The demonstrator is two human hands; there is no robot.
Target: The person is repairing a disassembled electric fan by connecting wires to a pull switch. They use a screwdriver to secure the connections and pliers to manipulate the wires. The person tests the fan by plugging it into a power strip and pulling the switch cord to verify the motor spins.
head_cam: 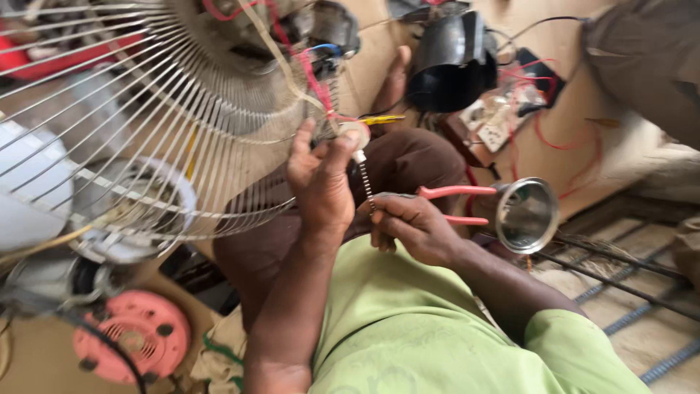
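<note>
A green sleeve [437,328] lies nearest, and above it the left hand [321,182] pinches one small white round switch [355,133] in its fingers, just beside the wire fan guard [146,124]. One thin beaded metal chain [366,186] hangs from the switch, its long axis running almost straight down to the right hand [412,226]. That hand's fingers are clenched on the chain's lower end and on one pair of pliers [456,204], whose two smooth red handles point right toward a shiny metal cup [526,215].

One head-worn camera looks steeply down, close over the person's lap, tilted, wire fan guard [153,138] filling the left.
</note>
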